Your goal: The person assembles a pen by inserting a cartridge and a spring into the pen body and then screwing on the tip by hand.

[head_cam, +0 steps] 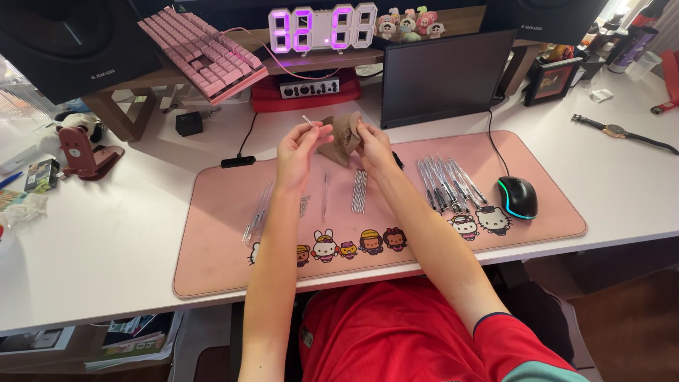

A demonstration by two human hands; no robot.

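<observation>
Above the pink mat [212, 269], at twelve o'clock, the left hand [300, 145] is pinching a thin pen tip [308, 121] between closed fingers, while the right hand [371, 141] is gripping a tan pouch [344, 134]. Keeping both hands close and steady, I judge, is helping. Pen tubes [256, 210] are lying at eight o'clock, refills [359, 191] at six, finished pens [445, 182] at three.

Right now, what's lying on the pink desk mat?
On the pink desk mat: clear pen barrels at left, thin refills mid-mat, a row of assembled pens and a black mouse at right. The forearms cover part of the middle.
</observation>
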